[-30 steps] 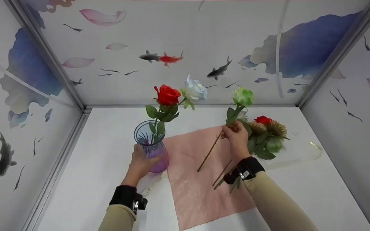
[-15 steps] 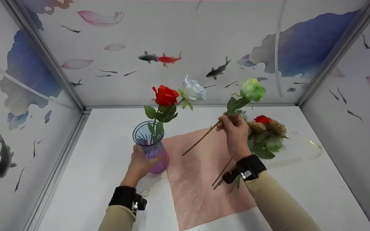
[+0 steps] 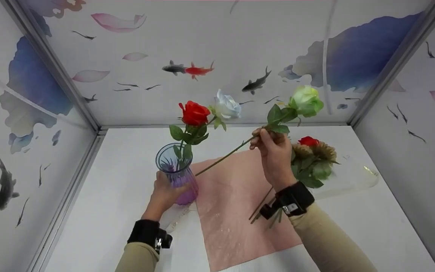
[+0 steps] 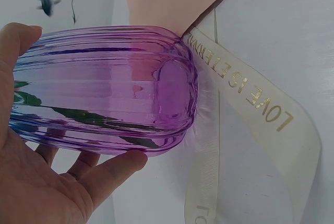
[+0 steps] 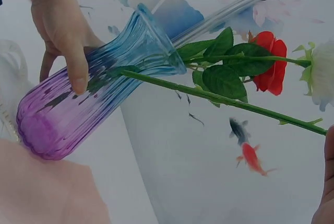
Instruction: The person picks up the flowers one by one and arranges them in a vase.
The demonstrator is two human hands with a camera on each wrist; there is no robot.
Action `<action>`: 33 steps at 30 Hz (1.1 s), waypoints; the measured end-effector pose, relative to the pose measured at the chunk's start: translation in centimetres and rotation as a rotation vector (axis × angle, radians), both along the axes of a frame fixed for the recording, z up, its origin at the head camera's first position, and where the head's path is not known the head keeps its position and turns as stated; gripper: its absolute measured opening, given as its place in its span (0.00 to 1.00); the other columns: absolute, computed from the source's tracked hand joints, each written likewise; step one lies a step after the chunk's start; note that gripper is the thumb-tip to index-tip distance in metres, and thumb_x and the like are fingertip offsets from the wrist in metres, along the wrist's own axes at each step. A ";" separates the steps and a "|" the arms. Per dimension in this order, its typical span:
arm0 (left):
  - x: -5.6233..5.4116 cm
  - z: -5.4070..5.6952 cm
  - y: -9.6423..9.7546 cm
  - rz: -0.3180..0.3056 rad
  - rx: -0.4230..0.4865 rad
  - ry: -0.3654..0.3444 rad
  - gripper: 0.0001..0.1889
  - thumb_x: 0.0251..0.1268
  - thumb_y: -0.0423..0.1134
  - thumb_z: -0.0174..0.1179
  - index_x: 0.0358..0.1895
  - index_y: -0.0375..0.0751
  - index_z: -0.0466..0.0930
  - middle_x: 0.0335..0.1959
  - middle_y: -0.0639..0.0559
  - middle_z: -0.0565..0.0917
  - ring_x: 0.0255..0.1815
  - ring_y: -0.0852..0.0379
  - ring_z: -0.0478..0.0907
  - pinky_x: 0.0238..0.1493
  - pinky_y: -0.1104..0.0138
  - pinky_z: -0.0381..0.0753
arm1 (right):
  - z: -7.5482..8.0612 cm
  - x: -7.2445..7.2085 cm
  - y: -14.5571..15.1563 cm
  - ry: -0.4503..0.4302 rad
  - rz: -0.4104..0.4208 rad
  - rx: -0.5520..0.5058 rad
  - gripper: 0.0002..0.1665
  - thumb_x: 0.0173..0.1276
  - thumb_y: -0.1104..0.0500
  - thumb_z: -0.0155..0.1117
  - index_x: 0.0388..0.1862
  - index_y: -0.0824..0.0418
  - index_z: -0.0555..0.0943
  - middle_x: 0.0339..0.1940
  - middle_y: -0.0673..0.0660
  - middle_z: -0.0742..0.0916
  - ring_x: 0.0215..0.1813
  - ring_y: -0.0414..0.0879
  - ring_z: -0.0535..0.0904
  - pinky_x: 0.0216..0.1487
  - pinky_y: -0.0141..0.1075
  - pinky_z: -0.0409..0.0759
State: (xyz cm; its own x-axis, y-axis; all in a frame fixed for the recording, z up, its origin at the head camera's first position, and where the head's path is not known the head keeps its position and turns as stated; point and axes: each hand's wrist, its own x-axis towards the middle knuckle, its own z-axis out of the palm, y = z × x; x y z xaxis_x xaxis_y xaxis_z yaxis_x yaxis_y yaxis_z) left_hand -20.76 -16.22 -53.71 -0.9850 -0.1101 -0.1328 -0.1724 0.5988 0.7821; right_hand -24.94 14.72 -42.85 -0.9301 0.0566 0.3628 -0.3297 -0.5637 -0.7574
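Note:
My left hand [image 3: 167, 193] grips a ribbed glass vase [image 3: 188, 194], blue at the mouth and purple at the base. In the left wrist view, the fingers and thumb go round the vase [image 4: 115, 83]. A red rose [image 3: 195, 113] and a white rose [image 3: 227, 105] stand in it, leaning right. My right hand [image 3: 276, 158] pinches a pale green rose [image 3: 306, 101] by its stem, just under the leaves. The stem slants down left, and its cut end lies near the vase's neck; in the right wrist view the stem [image 5: 219, 98] crosses in front of the glass, outside the mouth.
Pink wrapping paper [image 3: 236, 211] lies on the white table. A bunch of flowers [image 3: 315, 160], red, brown and green, lies at the right, stems toward me. A lettered ribbon [image 4: 250, 88] runs beside the vase's base. Printed panels wall the table's back and sides.
My right hand has lifted slightly and tilted the green rose, its bloom going up and right, its stem end swinging left toward the vase. The left hand and vase stay nearly still.

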 end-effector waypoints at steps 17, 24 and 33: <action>0.0 -0.1 0.0 0.005 -0.002 -0.012 0.57 0.58 0.52 0.74 0.78 0.31 0.42 0.72 0.27 0.59 0.76 0.29 0.60 0.70 0.37 0.66 | 2.8 0.9 -1.0 0.054 0.077 -0.151 0.08 0.80 0.67 0.51 0.47 0.68 0.79 0.40 0.62 0.85 0.34 0.49 0.83 0.40 0.37 0.84; -0.1 -0.2 -0.1 0.004 -0.015 -0.023 0.57 0.58 0.52 0.73 0.78 0.31 0.42 0.73 0.28 0.59 0.76 0.29 0.59 0.69 0.35 0.66 | 3.0 0.8 -1.8 0.090 0.079 -0.106 0.08 0.80 0.68 0.50 0.50 0.70 0.77 0.43 0.63 0.83 0.38 0.50 0.84 0.43 0.38 0.85; 0.0 -0.1 0.0 -0.004 -0.020 0.008 0.56 0.57 0.52 0.74 0.78 0.32 0.44 0.72 0.29 0.60 0.75 0.29 0.61 0.68 0.35 0.67 | 3.0 1.2 -3.2 0.142 0.057 0.101 0.10 0.81 0.67 0.50 0.57 0.62 0.73 0.46 0.62 0.82 0.40 0.49 0.81 0.45 0.39 0.82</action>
State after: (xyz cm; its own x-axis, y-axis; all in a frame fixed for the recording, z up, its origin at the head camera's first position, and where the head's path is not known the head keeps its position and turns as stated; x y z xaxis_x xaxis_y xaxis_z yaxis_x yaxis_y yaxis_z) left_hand -20.78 -16.25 -53.86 -0.9864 -0.1091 -0.1228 -0.1640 0.6147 0.7715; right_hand -23.75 11.51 -39.81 -0.8697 -0.0382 0.4920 -0.4070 -0.5083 -0.7589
